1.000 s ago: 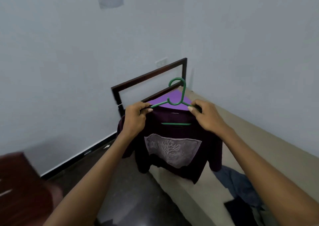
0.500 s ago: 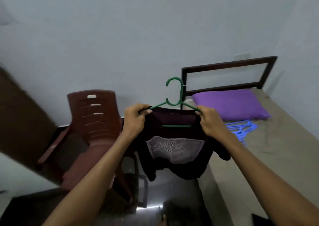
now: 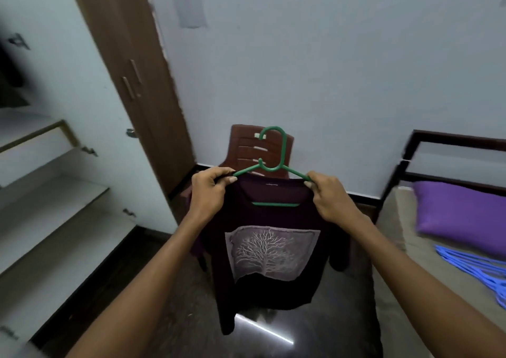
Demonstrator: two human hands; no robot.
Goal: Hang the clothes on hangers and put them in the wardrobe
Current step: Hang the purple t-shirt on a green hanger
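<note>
Dark T-shirt (image 3: 269, 251) hung on the green hanger (image 3: 269, 166) in the air before the chair (image 3: 256, 149), left hand (image 3: 209, 193) and right hand (image 3: 330, 199) each pinching a shoulder, so a loosened pinch near the wardrobe (image 3: 54, 193) could have let it slide off.

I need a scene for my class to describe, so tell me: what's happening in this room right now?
A person holds up a dark T-shirt already on a green hanger. The left hand and right hand each grip a shoulder of the shirt at the hanger's ends. An open wardrobe with white shelves is to the left, so the shirt is not yet put away. A brown chair stands behind it; blue hangers lie on the bed beside a purple pillow.
</note>
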